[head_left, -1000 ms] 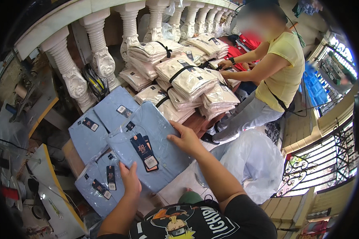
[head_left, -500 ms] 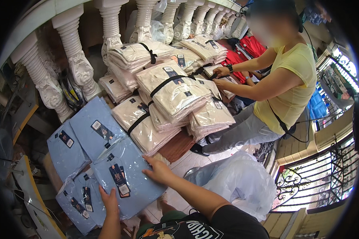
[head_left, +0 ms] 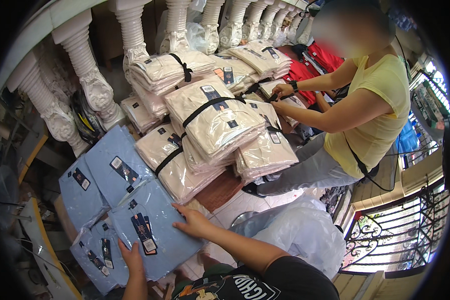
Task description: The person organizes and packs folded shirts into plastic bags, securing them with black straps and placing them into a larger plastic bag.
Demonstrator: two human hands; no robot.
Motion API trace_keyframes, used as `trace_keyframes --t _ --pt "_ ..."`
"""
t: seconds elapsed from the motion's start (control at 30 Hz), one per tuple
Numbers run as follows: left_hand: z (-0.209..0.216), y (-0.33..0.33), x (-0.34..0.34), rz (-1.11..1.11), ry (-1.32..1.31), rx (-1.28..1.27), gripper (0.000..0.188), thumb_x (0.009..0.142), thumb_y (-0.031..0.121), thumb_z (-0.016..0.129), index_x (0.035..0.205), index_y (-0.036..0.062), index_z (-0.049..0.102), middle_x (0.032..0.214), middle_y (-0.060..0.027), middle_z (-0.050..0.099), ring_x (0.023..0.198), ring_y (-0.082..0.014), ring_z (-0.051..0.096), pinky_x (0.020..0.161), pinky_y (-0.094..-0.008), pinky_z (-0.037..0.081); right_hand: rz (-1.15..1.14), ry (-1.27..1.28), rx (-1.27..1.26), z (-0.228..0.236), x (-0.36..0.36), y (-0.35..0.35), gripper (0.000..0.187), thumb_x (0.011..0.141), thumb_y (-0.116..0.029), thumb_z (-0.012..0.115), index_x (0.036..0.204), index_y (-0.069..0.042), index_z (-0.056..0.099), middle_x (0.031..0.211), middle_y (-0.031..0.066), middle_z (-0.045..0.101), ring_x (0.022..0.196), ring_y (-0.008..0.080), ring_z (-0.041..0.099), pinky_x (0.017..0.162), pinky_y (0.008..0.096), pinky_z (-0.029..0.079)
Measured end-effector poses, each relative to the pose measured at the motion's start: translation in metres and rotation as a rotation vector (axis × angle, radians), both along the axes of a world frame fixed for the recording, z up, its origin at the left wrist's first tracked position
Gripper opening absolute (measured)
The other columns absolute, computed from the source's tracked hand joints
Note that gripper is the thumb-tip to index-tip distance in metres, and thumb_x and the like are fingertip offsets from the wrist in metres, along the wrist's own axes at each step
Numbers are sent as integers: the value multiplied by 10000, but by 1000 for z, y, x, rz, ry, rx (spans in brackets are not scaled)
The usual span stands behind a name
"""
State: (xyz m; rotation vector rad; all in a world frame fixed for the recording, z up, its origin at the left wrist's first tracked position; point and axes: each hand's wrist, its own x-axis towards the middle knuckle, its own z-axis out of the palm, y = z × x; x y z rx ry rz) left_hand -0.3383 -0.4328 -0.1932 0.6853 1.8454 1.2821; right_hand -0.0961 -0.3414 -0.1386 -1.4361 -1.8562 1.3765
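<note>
A light-blue folded garment [head_left: 152,215] in clear plastic, with dark hang tags [head_left: 144,234] on top, lies before me. My left hand [head_left: 133,260] touches its near left edge, thumb and fingers apart. On its right edge lies my right hand [head_left: 194,222], fingers spread over the plastic. Neither hand wraps round the pack. Beside it are more blue packs: one at the far left [head_left: 80,192], one behind [head_left: 116,156], and tagged ones [head_left: 87,277] at the near left. Whether my fingertips reach under the pack is hidden.
Cream garment stacks [head_left: 212,117] stand beyond, several bound with black straps [head_left: 167,161]. A co-worker in a yellow top [head_left: 370,107] handles a strapped cream stack at the right. Red garments [head_left: 320,60] lie farther back. A large clear plastic bag [head_left: 297,235] sits on the floor; white balusters [head_left: 92,75] line the back.
Both my hands stay at the blue pack's edges, shifting slightly left and down in view. The whole view moves a little. The co-worker's hands remain at the strap.
</note>
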Motion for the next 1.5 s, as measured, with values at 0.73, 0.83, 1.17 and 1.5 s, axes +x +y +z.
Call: trace_keyframes --t 0.73,0.83,1.17,1.5 --pt "13 -3 1 -42 -97 -49 722 767 32 539 1355 -59 129 1348 -186 290 1189 -253 367 989 -316 290 6 -275 180 10 7 -8 554 716 -214 657 1211 -69 454 1099 172 508 1029 322 500 855 391 422" --pt "16 -1 -4 -76 -117 -73 768 752 36 561 1365 -43 104 1371 -199 244 1241 -264 306 1004 -315 268 24 -330 184 16 10 -13 558 718 -223 654 1215 -75 446 1099 176 509 1034 322 500 861 391 422" --pt "4 13 -20 -358 116 -156 962 672 263 708 1354 -59 111 1377 -242 164 1286 -338 196 1048 -371 201 -43 26 455 153 59 -29 565 684 -254 727 1175 -79 510 1078 133 548 933 254 559 757 348 467" --pt "27 12 -8 -452 290 -206 984 647 289 720 1339 -83 127 1357 -254 193 1269 -340 218 1038 -372 222 -189 103 1525 354 119 -85 632 661 -233 748 1191 -26 472 1146 86 527 910 179 560 674 246 460"
